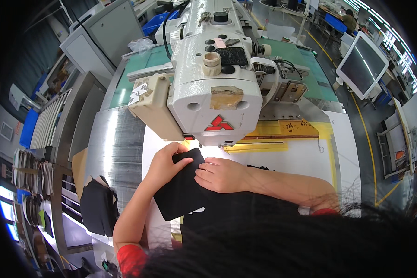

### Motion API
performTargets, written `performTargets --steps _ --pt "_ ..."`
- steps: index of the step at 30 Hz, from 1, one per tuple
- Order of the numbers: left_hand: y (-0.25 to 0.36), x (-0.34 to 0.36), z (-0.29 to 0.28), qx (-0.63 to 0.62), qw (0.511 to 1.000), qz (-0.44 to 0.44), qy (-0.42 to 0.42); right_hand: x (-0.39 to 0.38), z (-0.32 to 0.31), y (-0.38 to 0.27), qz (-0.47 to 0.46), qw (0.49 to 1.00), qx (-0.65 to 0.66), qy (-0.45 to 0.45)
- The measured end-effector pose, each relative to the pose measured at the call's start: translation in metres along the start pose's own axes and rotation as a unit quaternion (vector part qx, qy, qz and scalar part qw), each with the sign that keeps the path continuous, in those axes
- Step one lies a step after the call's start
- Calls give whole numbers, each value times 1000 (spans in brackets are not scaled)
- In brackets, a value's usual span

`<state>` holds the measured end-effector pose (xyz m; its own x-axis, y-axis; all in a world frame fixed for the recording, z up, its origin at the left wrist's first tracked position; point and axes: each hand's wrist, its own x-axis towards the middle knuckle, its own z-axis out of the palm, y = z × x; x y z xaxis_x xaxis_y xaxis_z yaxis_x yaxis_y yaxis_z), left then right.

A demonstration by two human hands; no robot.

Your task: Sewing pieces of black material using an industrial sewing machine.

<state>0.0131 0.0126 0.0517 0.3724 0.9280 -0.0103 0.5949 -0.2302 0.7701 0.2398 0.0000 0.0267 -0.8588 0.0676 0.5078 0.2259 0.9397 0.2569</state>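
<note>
My left hand (168, 166) is closed on the upper left edge of a black fabric piece (173, 199), thumb on top, fingertips partly hidden. My right hand (220, 175) lies at that fabric's right side with bent fingers on it; whether they grip or only press, I cannot tell. Just beyond my hands is the head of a white industrial sewing machine (213, 102); its needle area is mostly hidden. A yellow template (282, 129) lies on the white board (333, 171) behind and right of my right hand. More black cloth (241, 204) lies below my right forearm.
A stack of black pieces (97, 208) sits on the metal table surface (106, 153) at left. A monitor (362, 62) stands at upper right. Racks of patterns (32, 173) line the left side. Blue bins (335, 22) and another person (348, 21) are far back right.
</note>
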Motion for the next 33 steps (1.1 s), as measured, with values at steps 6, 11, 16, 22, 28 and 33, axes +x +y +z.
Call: performTargets --steps 6,11,16,22,28,33 --pt "-6 15 13 259 934 104 224 -26 0 19 97 995 -11 9" --pt "27 -9 27 189 954 207 105 -94 -41 26 190 978 -80 13" --pt "62 -7 66 158 941 297 -33 -134 -77 22 322 920 -177 -135" --pt "69 14 100 283 920 270 -40 -135 -104 -6 449 886 13 -115" --pt "74 25 113 330 915 230 -4 -128 -86 -15 441 891 35 -107" --pt "71 23 110 319 916 241 7 -132 -77 -9 444 888 43 -111"
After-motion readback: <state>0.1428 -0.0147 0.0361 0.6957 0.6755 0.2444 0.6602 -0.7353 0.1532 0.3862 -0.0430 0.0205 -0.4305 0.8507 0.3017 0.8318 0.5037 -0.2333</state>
